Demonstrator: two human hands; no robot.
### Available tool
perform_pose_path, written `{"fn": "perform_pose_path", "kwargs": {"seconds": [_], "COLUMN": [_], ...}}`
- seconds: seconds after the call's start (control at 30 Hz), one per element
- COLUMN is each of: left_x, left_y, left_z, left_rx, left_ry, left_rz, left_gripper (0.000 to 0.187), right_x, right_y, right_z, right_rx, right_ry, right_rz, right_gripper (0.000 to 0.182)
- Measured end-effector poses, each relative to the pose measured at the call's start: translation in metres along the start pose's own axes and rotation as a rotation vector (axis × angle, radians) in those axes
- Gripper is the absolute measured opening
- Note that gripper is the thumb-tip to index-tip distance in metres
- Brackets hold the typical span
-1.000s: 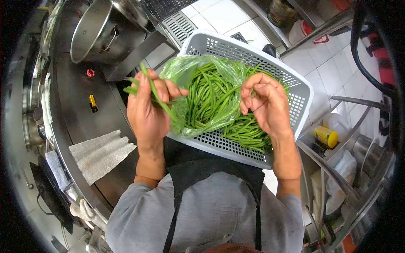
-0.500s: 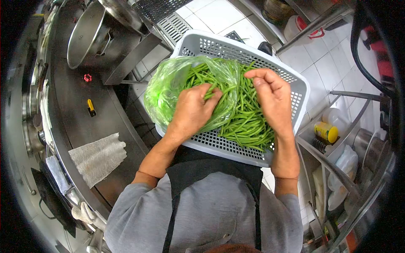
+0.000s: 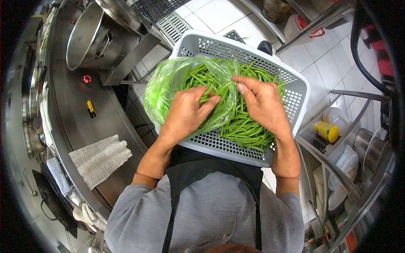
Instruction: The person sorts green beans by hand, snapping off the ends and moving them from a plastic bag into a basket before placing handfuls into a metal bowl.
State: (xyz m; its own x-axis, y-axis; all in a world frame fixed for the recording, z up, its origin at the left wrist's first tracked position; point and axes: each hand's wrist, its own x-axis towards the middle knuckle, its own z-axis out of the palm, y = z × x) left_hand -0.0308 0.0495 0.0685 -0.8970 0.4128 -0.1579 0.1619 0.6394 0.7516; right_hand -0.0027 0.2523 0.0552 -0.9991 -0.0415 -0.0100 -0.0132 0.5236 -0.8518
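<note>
A grey perforated plastic basket rests against my apron, filled with long green beans. A clear green plastic bag lies open in its left half with more beans spilling out. My left hand presses on the bag's front edge, its fingertips pinching a few beans at the bag's mouth. My right hand lies on the beans just right of the bag, fingers curled down into the pile, close to the left fingertips.
A steel counter runs along my left with a white cloth, a yellow tool, a red knob and a big steel pot. A rack at right holds a yellow-lidded jar and containers. White floor tiles show beyond.
My left hand came down from holding beans up at the left and now rests on the bag. My right hand dropped from mid-air onto the bean pile and slid toward the left hand.
</note>
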Motion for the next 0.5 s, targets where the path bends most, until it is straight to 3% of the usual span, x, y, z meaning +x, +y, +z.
{"fn": "perform_pose_path", "kwargs": {"seconds": [0.23,0.5], "left_x": [-0.007,-0.015], "left_y": [0.001,0.011], "left_z": [-0.006,-0.004], "left_rx": [-0.083,-0.216], "left_ry": [0.059,-0.026], "left_rz": [-0.005,0.027], "left_gripper": [0.021,0.024], "right_x": [-0.002,-0.005], "right_y": [0.001,-0.005], "right_z": [0.007,0.022], "right_rx": [0.027,0.025], "right_ry": [0.064,0.278], "right_rz": [-0.165,-0.25], "right_gripper": [0.012,0.004]}}
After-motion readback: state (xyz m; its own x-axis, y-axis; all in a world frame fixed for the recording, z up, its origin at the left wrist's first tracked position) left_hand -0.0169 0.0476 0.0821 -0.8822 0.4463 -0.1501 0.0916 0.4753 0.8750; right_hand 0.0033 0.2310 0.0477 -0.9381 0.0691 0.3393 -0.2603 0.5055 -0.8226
